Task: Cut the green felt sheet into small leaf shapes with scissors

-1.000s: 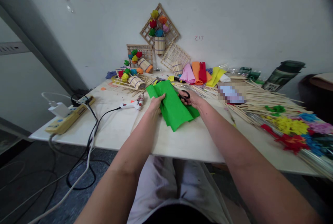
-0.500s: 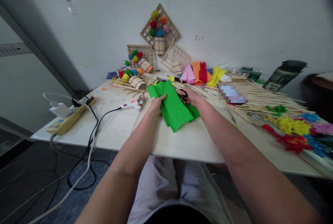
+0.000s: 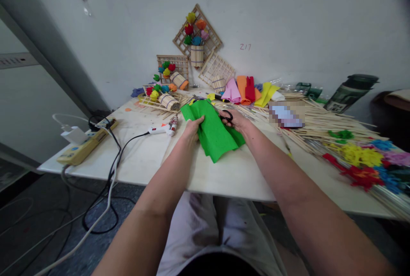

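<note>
A folded green sheet (image 3: 215, 135), looking like crepe paper or felt, is held up over the table in front of me. My left hand (image 3: 193, 128) pinches its left side, thumb on top. In my right hand (image 3: 233, 120) is a pair of scissors (image 3: 226, 116) with black handles, at the sheet's right side. The blades point up and left along the upper edge of the sheet and are hard to make out. Part of the sheet passes below my right hand.
A white glue gun (image 3: 163, 129) lies left, its cord running near a yellow power strip (image 3: 80, 150). Stick lattices with flowers (image 3: 197, 32) lean on the wall. Folded coloured sheets (image 3: 246, 89), thin wooden sticks (image 3: 333, 115), a phone (image 3: 287, 115), a dark bottle (image 3: 350, 92) and loose flowers (image 3: 361, 156) lie right.
The scissors' handles and my right fingers have shifted very slightly. My left hand and the green sheet stay nearly in place.
</note>
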A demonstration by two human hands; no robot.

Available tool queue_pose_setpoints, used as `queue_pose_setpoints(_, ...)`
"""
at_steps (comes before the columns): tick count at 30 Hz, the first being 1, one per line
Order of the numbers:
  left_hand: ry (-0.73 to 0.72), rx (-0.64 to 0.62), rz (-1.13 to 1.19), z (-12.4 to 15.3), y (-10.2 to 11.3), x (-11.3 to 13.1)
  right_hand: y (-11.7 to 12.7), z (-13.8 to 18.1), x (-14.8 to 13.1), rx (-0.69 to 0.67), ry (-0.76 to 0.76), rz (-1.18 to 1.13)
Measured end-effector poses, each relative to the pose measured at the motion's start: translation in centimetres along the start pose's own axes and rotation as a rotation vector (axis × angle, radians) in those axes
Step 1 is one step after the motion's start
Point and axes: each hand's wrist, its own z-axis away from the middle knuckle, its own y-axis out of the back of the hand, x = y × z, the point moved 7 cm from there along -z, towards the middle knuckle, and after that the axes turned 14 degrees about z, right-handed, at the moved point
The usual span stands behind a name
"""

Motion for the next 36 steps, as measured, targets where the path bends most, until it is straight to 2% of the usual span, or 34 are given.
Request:
queue_pose_setpoints(9, -0.006, -0.035, -0.014, -0.2, 0.1, -0.1, -0.2, 0.3, 0.1, -0.006, -0.021, 0.006)
queue_pose_setpoints(21, 0.016, -0.07, 0.001, -0.5, 0.1, -0.5, -0.4, -1.7, 0.3, -0.053, 0.052, 0.072)
queue_pose_setpoints(36, 0.019, -0.049, 0.017, -0.8, 0.3, -0.6, -0.9, -1.0, -0.9, 0.086, 0.112, 0.053)
